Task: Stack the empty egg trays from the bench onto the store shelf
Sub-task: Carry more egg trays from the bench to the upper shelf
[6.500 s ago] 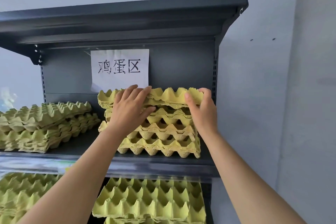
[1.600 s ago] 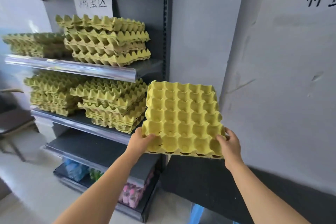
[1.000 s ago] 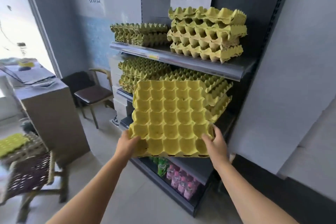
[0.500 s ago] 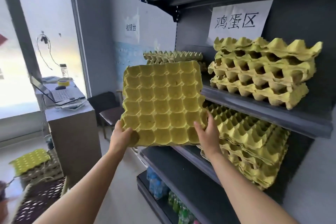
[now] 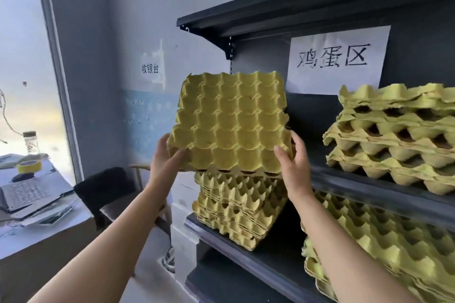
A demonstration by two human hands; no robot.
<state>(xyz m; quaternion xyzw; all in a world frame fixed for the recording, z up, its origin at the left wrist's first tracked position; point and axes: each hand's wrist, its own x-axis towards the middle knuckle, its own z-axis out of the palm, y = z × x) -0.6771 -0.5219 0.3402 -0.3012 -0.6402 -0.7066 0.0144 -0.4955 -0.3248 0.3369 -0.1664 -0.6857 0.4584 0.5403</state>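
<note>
Tray's swung up mid-frame since a moment ago, my left hand [image 5: 165, 162] and right hand [image 5: 294, 162] fingers clamped on the yellow egg tray [image 5: 231, 123] edges (tilted toward me), about ready for the upper shelf [image 5: 369, 187].

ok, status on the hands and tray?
Left hand and right hand both gripping the tray by its near corners. Tray tilted up, in the air at the upper shelf. Right stack beside it; path looks open.
</note>
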